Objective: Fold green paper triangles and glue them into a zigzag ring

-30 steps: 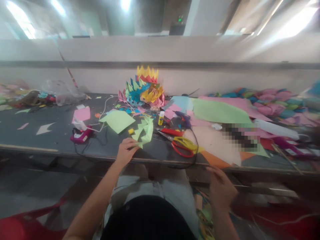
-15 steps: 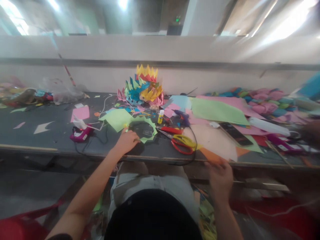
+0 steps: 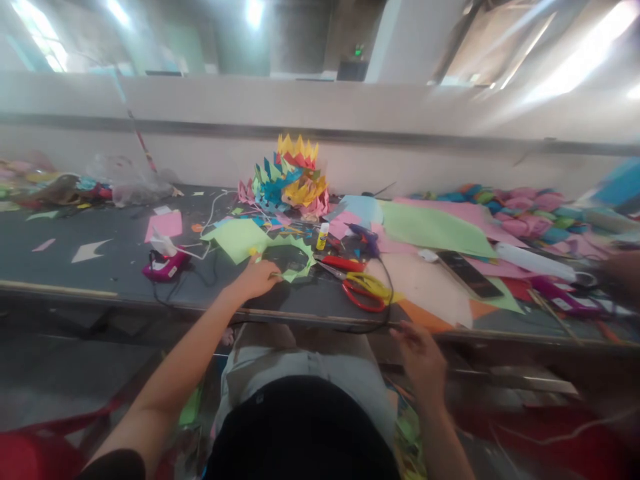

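We look from one head camera, forward and down over the table (image 3: 115,273). The far wall (image 3: 200,97) tops our view.

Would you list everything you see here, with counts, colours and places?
table: 1, dark grey, across middle
crowns: several, mixed colours, stacked at back
toothed ring: 1, green, centre
glue stick: 1, white and yellow, centre
scissors: at least 1, red-yellow, centre
glue gun: 1, dark blue, behind scissors
phone: 1, black, right
devices: 2, purple, left and right
tube: 1, white, right
sheets: several, mixed colours, mostly right
bag: 1, clear, back left
paper pile: many pieces, mixed colours, back right
scraps: many, mixed colours, scattered
wall: 1, white, behind
left hand: 1, bare, at ring
right hand: 1, bare, off front edge
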Motion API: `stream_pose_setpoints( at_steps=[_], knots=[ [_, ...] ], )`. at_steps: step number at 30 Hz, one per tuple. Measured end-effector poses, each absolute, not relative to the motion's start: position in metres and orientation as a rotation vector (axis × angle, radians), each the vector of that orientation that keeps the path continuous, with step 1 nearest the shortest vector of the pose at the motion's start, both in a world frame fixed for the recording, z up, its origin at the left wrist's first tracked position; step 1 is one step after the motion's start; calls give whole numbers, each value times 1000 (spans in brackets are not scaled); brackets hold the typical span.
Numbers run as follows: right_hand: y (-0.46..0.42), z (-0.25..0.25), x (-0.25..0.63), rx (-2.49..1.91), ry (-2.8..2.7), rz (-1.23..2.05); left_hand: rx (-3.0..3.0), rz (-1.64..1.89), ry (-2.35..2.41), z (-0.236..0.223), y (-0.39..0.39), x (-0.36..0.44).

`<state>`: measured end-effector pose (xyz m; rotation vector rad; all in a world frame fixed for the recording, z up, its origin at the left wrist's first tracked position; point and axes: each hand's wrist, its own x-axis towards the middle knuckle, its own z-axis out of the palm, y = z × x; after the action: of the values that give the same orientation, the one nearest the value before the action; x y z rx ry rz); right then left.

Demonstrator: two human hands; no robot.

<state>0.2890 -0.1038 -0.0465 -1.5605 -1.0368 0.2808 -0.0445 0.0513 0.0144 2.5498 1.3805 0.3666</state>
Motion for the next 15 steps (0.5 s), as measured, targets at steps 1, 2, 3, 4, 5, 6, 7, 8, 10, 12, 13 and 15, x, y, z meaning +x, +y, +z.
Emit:
stream_pose_setpoints(
  at_steps=[1, 2, 3, 4, 5, 6, 7, 8, 10, 12, 13, 15],
  knots=[
    [-103, -49, 288, -1536, -1027, 310, 2547, 365, 1375, 14, 51, -44],
    [-102, -50, 286, -1539, -1024, 348, 2543, 364, 1369, 14, 51, -44],
    [-102, -49, 285, -1564, -1034, 393, 2539, 364, 1362, 15, 51, -44],
    [-102, -46, 282, -1598, -1053, 438, 2533, 362, 1355, 15, 51, -44],
    [-102, -42, 279, -1629, -1078, 479, 2527, 360, 1345, 16, 51, -43],
    [-101, -36, 275, -1649, -1108, 519, 2520, 358, 1333, 17, 51, -43],
    [-99, -30, 270, -1648, -1138, 555, 2513, 356, 1319, 19, 52, -42],
    [-96, -23, 264, -1636, -1169, 588, 2505, 355, 1306, 20, 52, -41],
    [-86, -9, 248, -1565, -1230, 710, 2490, 361, 1284, 24, 52, -39],
    [-74, 2, 227, -1457, -1187, 889, 2475, 379, 1275, 29, 52, -39],
    [-67, 7, 215, -1408, -1168, 1020, 2469, 390, 1275, 32, 51, -39],
    [-55, 13, 190, -1276, -1060, 1235, 2445, 427, 1274, 37, 50, -39]
  ],
)
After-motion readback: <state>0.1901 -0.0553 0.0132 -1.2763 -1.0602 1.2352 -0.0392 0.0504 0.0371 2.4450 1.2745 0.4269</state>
